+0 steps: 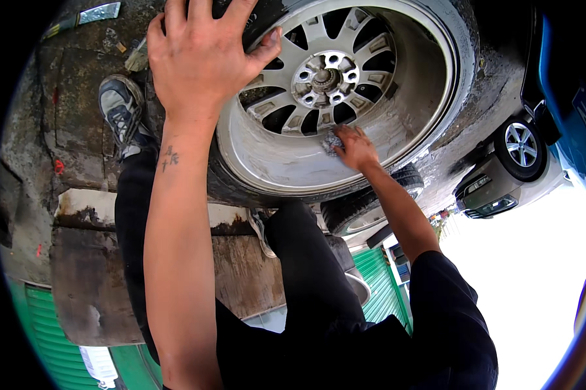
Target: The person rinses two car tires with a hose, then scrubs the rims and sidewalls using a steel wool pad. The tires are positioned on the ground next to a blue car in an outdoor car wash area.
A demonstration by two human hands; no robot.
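Left fingers (236, 14) splayed, right fingers (346, 134) grip a grey pad (332, 144) inside the wheel (310, 79); grimy streaks (289, 151) left of them suggest scrubbing's unfinished.

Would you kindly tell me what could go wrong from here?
The right hand might graze its knuckles on the nearby silver metal spokes. The speckled grey scrubbing pad could slip along the smeared, curved inner rim. The round silver wheel might shift if the spread left hand at its black rubber tyre isn't bracing it.
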